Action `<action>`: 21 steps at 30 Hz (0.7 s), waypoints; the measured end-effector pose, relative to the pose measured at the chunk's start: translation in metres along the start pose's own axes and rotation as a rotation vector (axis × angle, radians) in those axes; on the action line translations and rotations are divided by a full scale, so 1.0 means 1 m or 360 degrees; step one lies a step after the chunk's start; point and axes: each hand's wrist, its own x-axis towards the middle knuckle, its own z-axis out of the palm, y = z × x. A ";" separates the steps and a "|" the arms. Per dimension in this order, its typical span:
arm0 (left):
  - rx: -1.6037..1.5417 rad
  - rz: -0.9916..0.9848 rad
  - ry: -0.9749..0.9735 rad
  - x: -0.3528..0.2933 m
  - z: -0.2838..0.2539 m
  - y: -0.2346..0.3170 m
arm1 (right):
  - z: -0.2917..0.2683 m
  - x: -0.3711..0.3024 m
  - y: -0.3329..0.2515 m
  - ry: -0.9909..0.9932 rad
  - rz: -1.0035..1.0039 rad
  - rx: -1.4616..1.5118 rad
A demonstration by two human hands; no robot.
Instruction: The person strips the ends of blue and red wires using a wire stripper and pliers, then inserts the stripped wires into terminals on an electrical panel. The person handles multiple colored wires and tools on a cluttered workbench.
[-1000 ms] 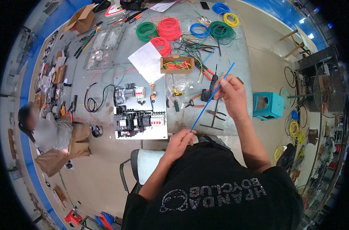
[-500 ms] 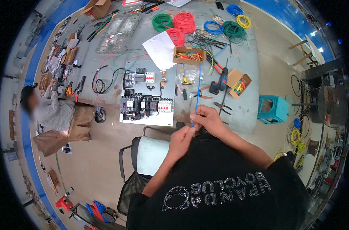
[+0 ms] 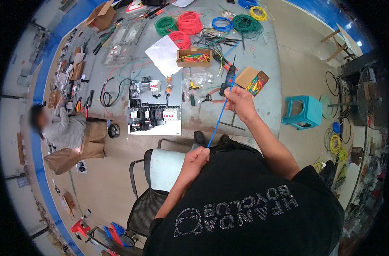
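And here's the thin blue strip (image 3: 218, 124), slanting straight across the near edge of the counter (image 3: 265, 113): left hand (image 3: 195, 162) pinching its lower end, right hand (image 3: 242, 103) gripping it near the top! Just beyond, a cordless drill (image 3: 229, 77); by the right edge, a flapped carton (image 3: 245, 77); leftward, the switchgear panel (image 3: 171, 128) at the near edge.

Bright colours around a grey table (image 3: 267, 100), as I see them from my remote post.
I see a vivid blue strand (image 3: 219, 119) mid-scene; a black shirt (image 3: 254, 181) nearest, patterned in glittering silver; a teal stool (image 3: 315, 113) at right; a grey top (image 3: 68, 134) at left; far off, a pinkish-red coil (image 3: 189, 22), a green coil (image 3: 158, 26) and a yellow coil (image 3: 258, 19).
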 end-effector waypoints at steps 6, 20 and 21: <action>0.0025 -0.0016 0.0031 0.023 0.027 0.010 | -0.023 0.000 -0.019 -0.0222 -0.0049 0.0043; -0.0144 0.0212 0.0340 0.042 0.068 0.013 | 0.015 -0.069 0.006 -0.0623 -0.0038 -0.0072; -0.0137 0.0168 0.0310 0.041 0.069 0.011 | 0.012 -0.067 0.005 -0.0599 -0.0053 -0.0070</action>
